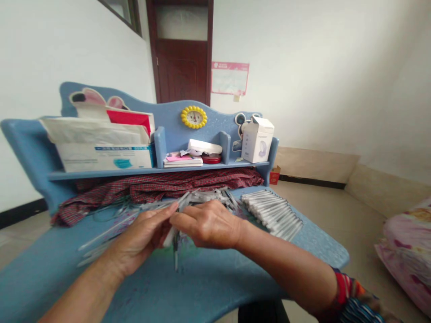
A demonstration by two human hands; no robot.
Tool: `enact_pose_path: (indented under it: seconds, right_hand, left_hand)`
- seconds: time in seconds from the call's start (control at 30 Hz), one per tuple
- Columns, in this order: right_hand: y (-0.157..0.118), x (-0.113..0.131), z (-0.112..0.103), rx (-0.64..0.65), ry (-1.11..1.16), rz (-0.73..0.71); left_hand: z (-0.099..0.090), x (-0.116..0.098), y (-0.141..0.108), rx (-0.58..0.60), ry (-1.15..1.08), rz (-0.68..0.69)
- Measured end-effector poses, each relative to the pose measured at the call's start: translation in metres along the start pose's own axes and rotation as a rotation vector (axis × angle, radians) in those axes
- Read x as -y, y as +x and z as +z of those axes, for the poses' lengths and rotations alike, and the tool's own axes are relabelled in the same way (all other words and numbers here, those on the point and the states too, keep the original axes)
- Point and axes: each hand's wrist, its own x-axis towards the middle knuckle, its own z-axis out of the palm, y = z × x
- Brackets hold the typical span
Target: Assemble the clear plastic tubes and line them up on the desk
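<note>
My left hand (143,235) is closed around a pale, slender piece near the middle of the blue desk (151,282). Close against it, my right hand (207,224) pinches something at the same spot; its fingers hide what it is. A thin dark-and-clear stick (175,255) points down below the hands. Behind them lies a loose heap of clear and white thin tubes (215,195). More long pale sticks (104,235) lie to the left, partly behind my left forearm. On the right, many similar tubes are laid side by side in a neat row (272,213).
A checked cloth (141,186) lies along the desk's back under a blue shelf (134,172). The shelf holds a mask box (101,154), papers (182,162), a red tin (211,159) and a white box (257,141). Pink bedding (409,246) is at the far right.
</note>
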Motion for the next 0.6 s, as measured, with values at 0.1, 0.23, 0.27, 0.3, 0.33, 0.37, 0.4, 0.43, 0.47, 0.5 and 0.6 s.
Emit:
enact_pose_path:
  seconds: [0.1, 0.23, 0.27, 0.3, 0.33, 0.37, 0.4, 0.43, 0.47, 0.5, 0.6]
  right_hand:
    - [-0.016, -0.016, -0.030, 0.152, -0.080, 0.093]
    - [-0.067, -0.044, -0.056, 0.437, -0.149, 0.271]
    - [-0.083, -0.050, -0.059, 0.511, -0.169, 0.324]
    - [-0.098, -0.056, -0.060, 0.591, -0.191, 0.365]
    - [-0.114, -0.060, -0.059, 0.668, -0.214, 0.402]
    - [-0.128, -0.064, -0.058, 0.726, -0.226, 0.433]
    - [-0.140, -0.066, -0.055, 0.766, -0.227, 0.454]
    - [-0.151, -0.068, -0.053, 0.794, -0.226, 0.475]
    - [-0.159, -0.069, -0.050, 0.812, -0.222, 0.489]
    - [-0.165, -0.069, -0.047, 0.821, -0.217, 0.499]
    - [-0.174, -0.070, -0.039, 0.829, -0.204, 0.521]
  left_hand:
    - [-0.003, 0.001, 0.002, 0.113, 0.071, -0.065]
    - [-0.002, 0.001, 0.002, 0.097, 0.149, -0.063]
    - [0.000, 0.002, 0.002, 0.101, 0.153, -0.059]
    - [0.001, 0.002, 0.001, 0.108, 0.159, -0.053]
    - [0.002, 0.003, 0.001, 0.120, 0.167, -0.045]
    - [0.003, 0.004, 0.001, 0.137, 0.177, -0.035]
    - [0.004, 0.005, 0.000, 0.153, 0.188, -0.025]
    - [0.005, 0.006, 0.000, 0.167, 0.199, -0.016]
    - [0.005, 0.007, 0.000, 0.177, 0.209, -0.010]
    - [0.006, 0.009, 0.000, 0.182, 0.215, -0.006]
    - [0.006, 0.011, 0.002, 0.189, 0.222, -0.011]
